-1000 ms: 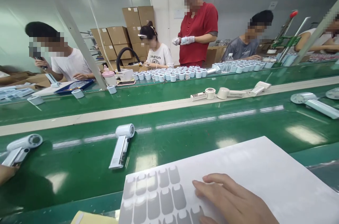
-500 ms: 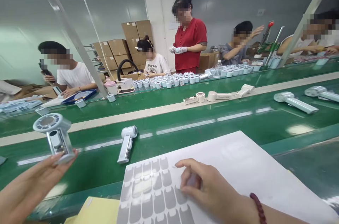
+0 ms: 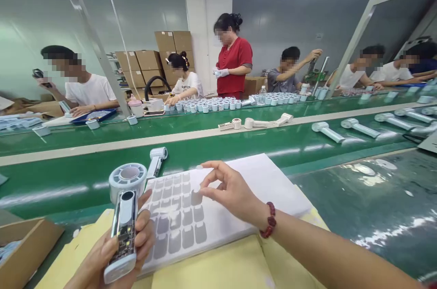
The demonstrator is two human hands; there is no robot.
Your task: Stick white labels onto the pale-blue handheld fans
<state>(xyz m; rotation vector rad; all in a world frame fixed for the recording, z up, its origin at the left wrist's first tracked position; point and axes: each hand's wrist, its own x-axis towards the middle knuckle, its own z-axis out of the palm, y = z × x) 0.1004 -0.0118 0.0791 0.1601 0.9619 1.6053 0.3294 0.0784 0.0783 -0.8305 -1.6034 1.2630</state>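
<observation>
My left hand (image 3: 145,230) is wrapped round the handle of a light-blue handheld fan (image 3: 127,216). The fan is upright and its round head faces me. Through the open or clear front of the handle a circuit board shows. Thumb and forefinger of my right hand (image 3: 227,189) pinch the edge of a grey sticker (image 3: 196,197), with a beaded bracelet on that wrist. Just below lies a white backing sheet (image 3: 218,223) with rows of grey rounded stickers; whether the pinched one is fully free of it, I cannot tell. Another handheld fan (image 3: 157,161) lies behind the sheet.
A green conveyor belt (image 3: 191,145) crosses in front, with several fans (image 3: 327,132) at its right. Yellow paper (image 3: 211,266) lies under the sheet. A cardboard box (image 3: 30,243) stands at the left. Across the belt, several co-workers sit or stand behind many small light-blue cups (image 3: 205,108).
The fan in my left hand has come in from the left, close to the sheet. My right hand now pinches a grey sticker. The camera view has shifted.
</observation>
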